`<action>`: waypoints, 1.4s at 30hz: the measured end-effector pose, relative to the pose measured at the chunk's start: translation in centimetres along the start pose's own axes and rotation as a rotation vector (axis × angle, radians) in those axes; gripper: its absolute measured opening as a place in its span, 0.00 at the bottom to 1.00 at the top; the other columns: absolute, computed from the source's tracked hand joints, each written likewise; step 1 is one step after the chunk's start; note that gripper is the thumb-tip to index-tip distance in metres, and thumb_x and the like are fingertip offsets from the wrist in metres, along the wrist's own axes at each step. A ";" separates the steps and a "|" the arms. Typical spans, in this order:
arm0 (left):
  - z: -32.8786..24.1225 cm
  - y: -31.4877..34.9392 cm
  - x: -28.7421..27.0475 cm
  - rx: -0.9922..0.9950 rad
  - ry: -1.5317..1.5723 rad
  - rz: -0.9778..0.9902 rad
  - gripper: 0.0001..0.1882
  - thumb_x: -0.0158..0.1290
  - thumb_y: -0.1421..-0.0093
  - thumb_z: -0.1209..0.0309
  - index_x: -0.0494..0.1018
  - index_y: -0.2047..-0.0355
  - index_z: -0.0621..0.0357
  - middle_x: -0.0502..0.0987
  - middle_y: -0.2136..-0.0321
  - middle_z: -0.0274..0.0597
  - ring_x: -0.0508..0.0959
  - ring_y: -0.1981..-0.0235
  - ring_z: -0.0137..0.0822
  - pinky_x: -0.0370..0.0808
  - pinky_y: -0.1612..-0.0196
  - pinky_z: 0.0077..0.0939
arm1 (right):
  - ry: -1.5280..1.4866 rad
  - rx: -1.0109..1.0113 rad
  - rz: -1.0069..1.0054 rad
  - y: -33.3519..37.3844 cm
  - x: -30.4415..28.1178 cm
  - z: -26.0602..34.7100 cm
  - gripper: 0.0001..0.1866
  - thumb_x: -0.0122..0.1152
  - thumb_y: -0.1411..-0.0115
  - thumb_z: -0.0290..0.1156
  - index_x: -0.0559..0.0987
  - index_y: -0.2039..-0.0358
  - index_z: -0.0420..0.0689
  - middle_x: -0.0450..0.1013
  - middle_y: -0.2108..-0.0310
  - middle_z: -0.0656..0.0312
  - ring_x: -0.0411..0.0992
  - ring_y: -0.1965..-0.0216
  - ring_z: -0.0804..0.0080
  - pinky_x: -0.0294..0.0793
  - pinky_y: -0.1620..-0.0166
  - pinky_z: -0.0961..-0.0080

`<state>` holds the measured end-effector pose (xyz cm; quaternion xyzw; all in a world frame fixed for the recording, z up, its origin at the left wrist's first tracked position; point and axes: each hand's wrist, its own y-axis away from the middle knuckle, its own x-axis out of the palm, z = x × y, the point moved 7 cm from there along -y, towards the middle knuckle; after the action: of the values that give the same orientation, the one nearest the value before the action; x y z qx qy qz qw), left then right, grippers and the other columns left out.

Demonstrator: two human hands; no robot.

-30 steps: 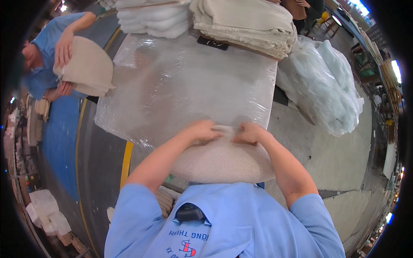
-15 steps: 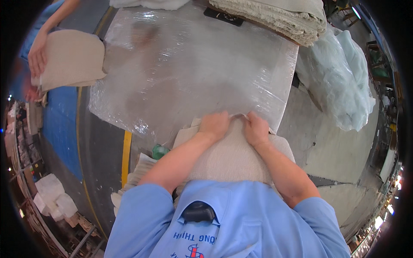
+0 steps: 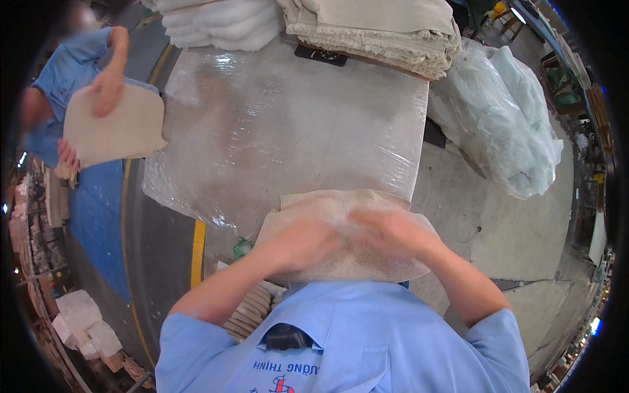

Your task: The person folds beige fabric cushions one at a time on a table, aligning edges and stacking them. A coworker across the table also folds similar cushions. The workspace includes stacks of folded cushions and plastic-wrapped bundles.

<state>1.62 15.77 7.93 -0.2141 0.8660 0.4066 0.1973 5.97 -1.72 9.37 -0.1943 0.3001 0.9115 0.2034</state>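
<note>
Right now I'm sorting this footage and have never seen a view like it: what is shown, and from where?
The picture comes from a wide camera worn on a person's head, looking down, so edges bend. The left hand and right hand, blurred, lie on a beige fabric piece at the near edge of a table wrapped in clear plastic. Folded fabric stacks sit at the far edge, a plastic-bagged bundle to the right. At left, another person holds a similar beige piece.

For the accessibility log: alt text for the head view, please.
Both hands, left hand and right hand, press on a beige fabric piece at the near edge of a plastic-wrapped table. Folded fabric stacks sit at the far side; a co-worker holds similar fabric at left.
</note>
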 end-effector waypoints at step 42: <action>9.9 4.4 6.7 -0.515 0.078 -0.253 0.39 0.38 0.24 0.49 0.50 0.20 0.57 0.46 0.18 0.44 0.62 0.24 0.53 0.61 0.26 0.48 | -0.252 0.882 -0.124 7.4 0.6 -16.5 0.54 0.66 0.41 0.72 0.77 0.41 0.25 0.76 0.40 0.33 0.77 0.40 0.39 0.75 0.37 0.54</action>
<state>-4.65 24.70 1.34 -0.3788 0.7077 0.5766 0.1522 5.65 -17.35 0.25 0.0056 0.6200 0.6994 0.3555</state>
